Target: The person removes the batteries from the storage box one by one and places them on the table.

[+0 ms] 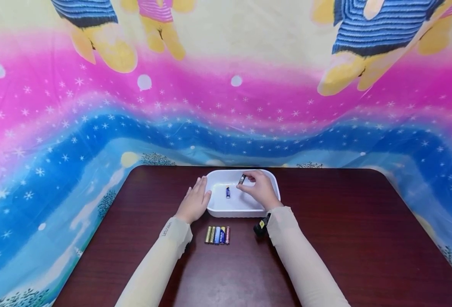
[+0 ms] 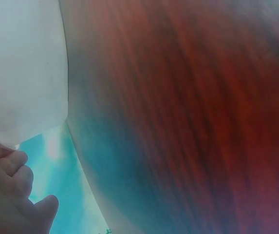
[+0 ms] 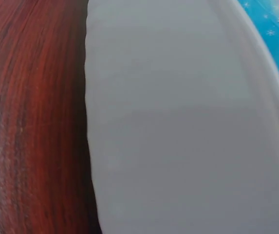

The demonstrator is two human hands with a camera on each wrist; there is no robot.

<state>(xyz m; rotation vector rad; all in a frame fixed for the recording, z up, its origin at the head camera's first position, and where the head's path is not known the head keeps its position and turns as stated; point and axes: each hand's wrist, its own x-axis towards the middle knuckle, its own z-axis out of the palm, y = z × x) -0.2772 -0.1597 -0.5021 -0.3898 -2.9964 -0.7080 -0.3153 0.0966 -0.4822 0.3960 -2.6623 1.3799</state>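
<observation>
A white plastic basin [image 1: 236, 209] stands near the table's far edge. My left hand [image 1: 193, 200] rests against its left rim with the fingers straight; in the left wrist view, part of that hand [image 2: 17, 190] shows beside the white wall. Over the basin's right half, my right hand [image 1: 262, 187] pinches a dark battery [image 1: 242, 179] between thumb and fingers, tilted. A blue battery [image 1: 228, 192] lies on the basin floor. The right wrist view is mostly filled by the basin's outer wall [image 3: 168, 126], with the held battery out of sight.
In front of the basin, several batteries [image 1: 217, 235] in gold, blue and red lie side by side in a row on the dark wooden table [image 1: 344, 238]. A patterned cloth [image 1: 226, 115] hangs behind the table. A black wrist camera [image 1: 261, 227] sits under the right wrist.
</observation>
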